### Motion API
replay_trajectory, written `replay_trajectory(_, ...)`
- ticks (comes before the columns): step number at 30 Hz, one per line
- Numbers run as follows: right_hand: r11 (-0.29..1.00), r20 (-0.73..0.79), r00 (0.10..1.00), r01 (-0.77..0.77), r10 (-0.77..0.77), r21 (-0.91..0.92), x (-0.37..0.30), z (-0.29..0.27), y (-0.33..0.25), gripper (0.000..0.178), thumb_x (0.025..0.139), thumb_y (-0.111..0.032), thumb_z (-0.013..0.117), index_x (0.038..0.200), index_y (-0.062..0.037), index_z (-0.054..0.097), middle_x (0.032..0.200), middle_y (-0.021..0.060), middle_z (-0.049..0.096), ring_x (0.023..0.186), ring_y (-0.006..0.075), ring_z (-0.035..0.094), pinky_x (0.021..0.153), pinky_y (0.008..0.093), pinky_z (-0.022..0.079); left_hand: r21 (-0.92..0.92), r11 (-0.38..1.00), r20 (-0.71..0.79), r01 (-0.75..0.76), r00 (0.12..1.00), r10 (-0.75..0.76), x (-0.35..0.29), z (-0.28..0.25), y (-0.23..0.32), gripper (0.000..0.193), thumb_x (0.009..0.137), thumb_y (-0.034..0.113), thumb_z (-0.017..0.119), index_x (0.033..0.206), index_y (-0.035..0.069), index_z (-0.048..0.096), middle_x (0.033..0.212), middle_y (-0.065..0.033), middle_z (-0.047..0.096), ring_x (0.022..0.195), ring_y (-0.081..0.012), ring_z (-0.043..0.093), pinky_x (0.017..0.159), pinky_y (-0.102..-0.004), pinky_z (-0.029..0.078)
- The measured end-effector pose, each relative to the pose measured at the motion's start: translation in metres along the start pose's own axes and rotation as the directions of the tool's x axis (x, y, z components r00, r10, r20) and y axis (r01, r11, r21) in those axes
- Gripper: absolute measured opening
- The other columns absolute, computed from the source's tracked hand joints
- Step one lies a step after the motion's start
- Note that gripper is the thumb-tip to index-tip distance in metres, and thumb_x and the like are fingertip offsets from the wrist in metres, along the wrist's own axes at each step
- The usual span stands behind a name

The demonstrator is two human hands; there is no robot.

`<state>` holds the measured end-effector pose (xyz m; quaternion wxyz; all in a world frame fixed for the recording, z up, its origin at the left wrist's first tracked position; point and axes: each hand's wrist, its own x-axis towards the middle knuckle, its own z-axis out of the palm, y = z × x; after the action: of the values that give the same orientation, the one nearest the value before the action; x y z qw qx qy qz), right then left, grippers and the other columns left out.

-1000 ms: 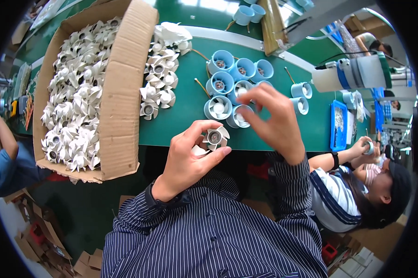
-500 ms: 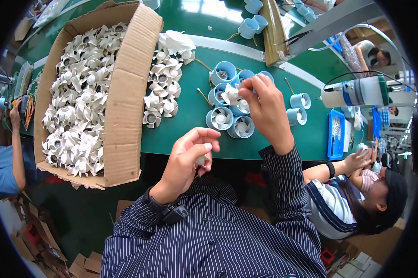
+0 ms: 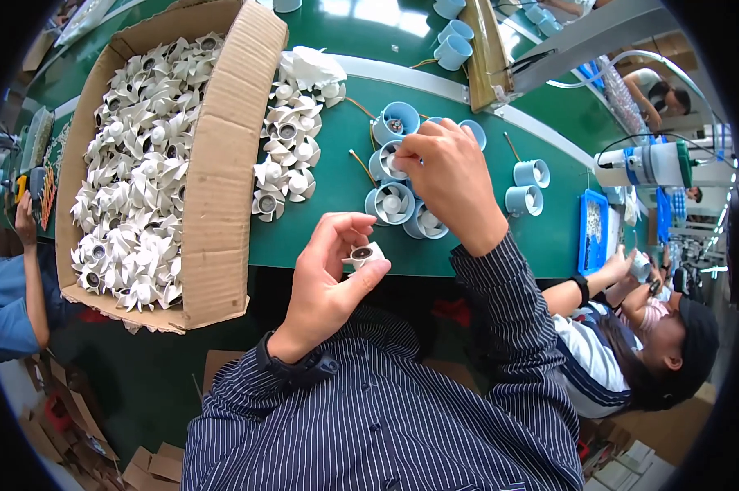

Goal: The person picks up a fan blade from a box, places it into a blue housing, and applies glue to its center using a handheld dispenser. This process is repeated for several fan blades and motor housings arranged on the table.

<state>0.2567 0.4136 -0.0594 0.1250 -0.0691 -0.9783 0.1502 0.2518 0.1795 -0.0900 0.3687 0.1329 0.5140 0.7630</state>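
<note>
My left hand (image 3: 324, 277) pinches a white fan impeller (image 3: 366, 255) between thumb and fingers, its dark round hub opening turned up, just off the table's front edge. Over a cluster of light blue round housings, my right hand (image 3: 453, 176) is closed, fingertips on a second white impeller (image 3: 392, 166) inside one housing (image 3: 377, 166). In front of that stands a housing (image 3: 389, 204) with an impeller seated in it; another filled housing (image 3: 426, 222) is partly under my right hand. An open housing (image 3: 397, 121) at the back shows a metal core inside.
A large cardboard box (image 3: 218, 176) full of white impellers stands at left, with loose impellers (image 3: 286, 131) beside it on the green table (image 3: 320, 237). Two filled housings (image 3: 524, 200) stand to the right, near a blue tray (image 3: 592, 237). A co-worker (image 3: 603, 344) sits at right.
My right hand has moved left and down, bringing its impeller into a housing. My left hand has turned, so the impeller in it now shows between thumb and fingers.
</note>
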Motion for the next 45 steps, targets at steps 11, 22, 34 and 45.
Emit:
replay_trajectory(11, 0.769, 0.061, 0.995, 0.024, -0.081, 0.639, -0.058, -0.037, -0.037, 0.027, 0.077, 0.000, 0.086, 0.102, -0.0038, 0.077, 0.090, 0.0084, 0.071, 0.077, 0.0250, 0.066, 0.067, 0.0341, 0.052, 0.083, 0.926, -0.009, -0.368, 0.929, 0.370, 0.010, 0.005, -0.002, 0.054, 0.094, 0.004, 0.081, 0.139, -0.004, 0.053, 0.132, -0.0127, 0.051, 0.112, -0.0168, 0.061, 0.097, -0.0312, 0.054)
replay_trajectory(22, 0.907, -0.241, 0.941, -0.125, 0.236, 0.402, -0.046, -0.021, 0.027, 0.008, 0.099, -0.006, 0.071, 0.099, 0.0010, 0.066, 0.085, 0.0135, 0.067, 0.077, 0.0290, 0.066, 0.068, 0.0382, 0.051, 0.184, 0.960, -0.029, -0.213, 0.975, 0.222, 0.020, 0.011, -0.006, 0.056, 0.097, 0.012, 0.076, 0.142, -0.005, 0.048, 0.141, -0.0152, 0.051, 0.102, -0.0189, 0.067, 0.081, -0.0305, 0.058)
replay_trajectory(34, 0.913, -0.190, 0.896, -0.373, 0.401, 0.168, -0.032, -0.012, 0.093, 0.017, 0.100, -0.016, 0.066, 0.101, 0.0015, 0.067, 0.096, 0.0186, 0.071, 0.088, 0.0389, 0.068, 0.080, 0.0479, 0.053, 0.812, 0.517, 0.135, -0.273, 0.948, 0.288, 0.060, 0.008, -0.009, 0.104, 0.078, 0.018, 0.091, 0.162, 0.002, 0.034, 0.157, -0.0236, 0.046, 0.104, -0.0248, 0.068, 0.079, -0.0367, 0.061)
replay_trajectory(45, 0.900, -0.028, 0.899, -0.437, 0.437, 0.004, -0.010, -0.033, 0.078, 0.025, 0.091, -0.022, 0.077, 0.110, -0.0048, 0.075, 0.093, 0.0160, 0.074, 0.084, 0.0339, 0.071, 0.077, 0.0420, 0.055, 0.859, 0.373, 0.247, -0.352, 0.921, 0.300, 0.074, 0.012, -0.015, 0.125, 0.068, 0.028, 0.098, 0.166, 0.003, 0.024, 0.161, -0.0259, 0.041, 0.138, -0.0468, 0.056, 0.101, -0.0500, 0.059)
